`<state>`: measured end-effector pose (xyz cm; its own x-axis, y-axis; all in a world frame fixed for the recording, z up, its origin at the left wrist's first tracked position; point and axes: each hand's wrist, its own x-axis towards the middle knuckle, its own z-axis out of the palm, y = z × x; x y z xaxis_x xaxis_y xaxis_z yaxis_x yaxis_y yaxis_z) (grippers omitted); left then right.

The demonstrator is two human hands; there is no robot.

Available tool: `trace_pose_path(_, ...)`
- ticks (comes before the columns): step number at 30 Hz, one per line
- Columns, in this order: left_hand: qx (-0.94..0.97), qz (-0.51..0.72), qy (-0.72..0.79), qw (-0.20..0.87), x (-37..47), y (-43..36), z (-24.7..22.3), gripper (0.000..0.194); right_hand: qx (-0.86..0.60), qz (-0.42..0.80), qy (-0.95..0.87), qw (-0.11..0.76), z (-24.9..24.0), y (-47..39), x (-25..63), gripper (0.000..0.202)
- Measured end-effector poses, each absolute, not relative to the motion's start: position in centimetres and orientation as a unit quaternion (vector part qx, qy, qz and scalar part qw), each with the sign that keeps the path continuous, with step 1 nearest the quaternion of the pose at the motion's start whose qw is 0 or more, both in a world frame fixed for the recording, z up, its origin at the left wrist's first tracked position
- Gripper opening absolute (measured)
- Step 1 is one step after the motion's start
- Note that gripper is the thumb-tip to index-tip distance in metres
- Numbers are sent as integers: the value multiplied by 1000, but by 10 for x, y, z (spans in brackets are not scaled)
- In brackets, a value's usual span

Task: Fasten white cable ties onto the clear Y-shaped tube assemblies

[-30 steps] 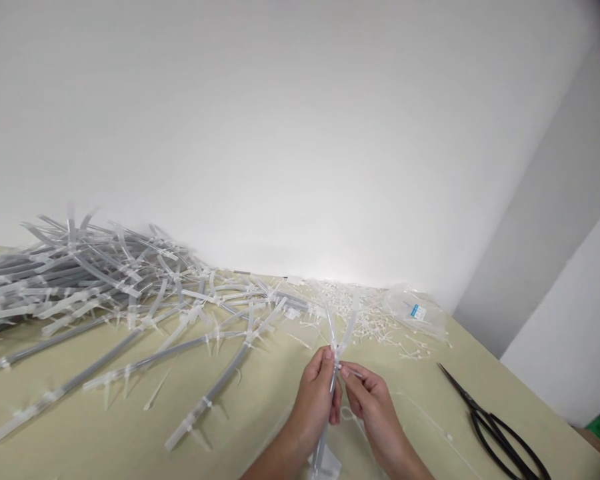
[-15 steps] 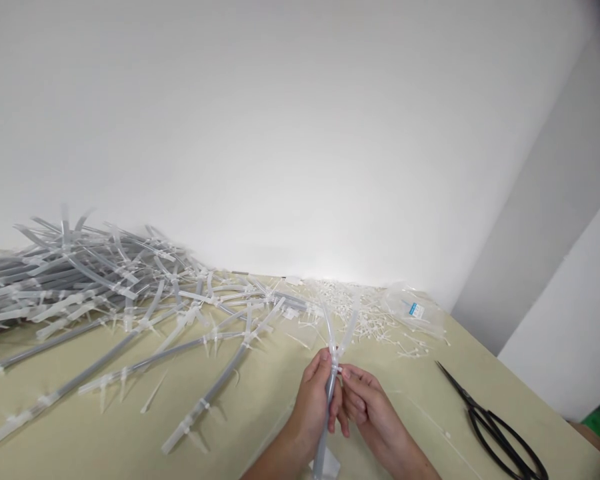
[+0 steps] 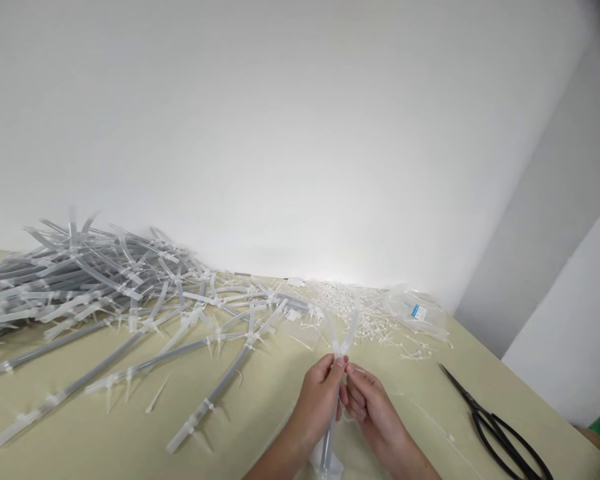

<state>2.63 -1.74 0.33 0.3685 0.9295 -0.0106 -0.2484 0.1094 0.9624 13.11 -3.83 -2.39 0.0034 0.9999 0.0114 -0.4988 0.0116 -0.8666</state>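
My left hand (image 3: 316,397) is closed around a grey, translucent Y-shaped tube assembly (image 3: 329,443), just below its white Y joint (image 3: 340,349). Two pale branches spread upward from the joint, and the long stem runs down toward me. Close beside it, my right hand (image 3: 375,403) pinches thumb and forefinger at the joint's lower edge, on what looks like a white cable tie, mostly hidden by the fingers. Nearest on the left lies another Y-shaped tube assembly (image 3: 227,379) with ties around it.
A big heap of similar tube assemblies (image 3: 80,280) covers the table's left side. Loose white cable ties (image 3: 367,313) are scattered at the back, beside a clear plastic bag (image 3: 435,325) with a blue label. Black-handled scissors (image 3: 480,412) lie at right. A white wall (image 3: 300,147) stands behind.
My left thumb has shifted up over the joint's lower part, and my right fingertips have come up closer against it. The camera view has moved slightly.
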Motion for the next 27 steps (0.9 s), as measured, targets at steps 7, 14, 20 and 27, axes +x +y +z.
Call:
trace_pose_path(7, 450, 477, 376, 655, 21, -15, 6, 38, -385, 592, -365, 606, -31, -36, 132, 32)
trace_pose_path(14, 328, 504, 327, 729, 8, -3, 12, 36, -436, 537, -312, 651, -26, -36, 139, 42)
trace_pose_path(20, 187, 531, 272, 780, -12, 16, 17, 28, -437, 551, -300, 644, -18, -37, 145, 35)
trace_pose_path(27, 113, 577, 222, 778, -21, 25, 17, 18, -401, 555, -446, 576, -24, -43, 130, 37)
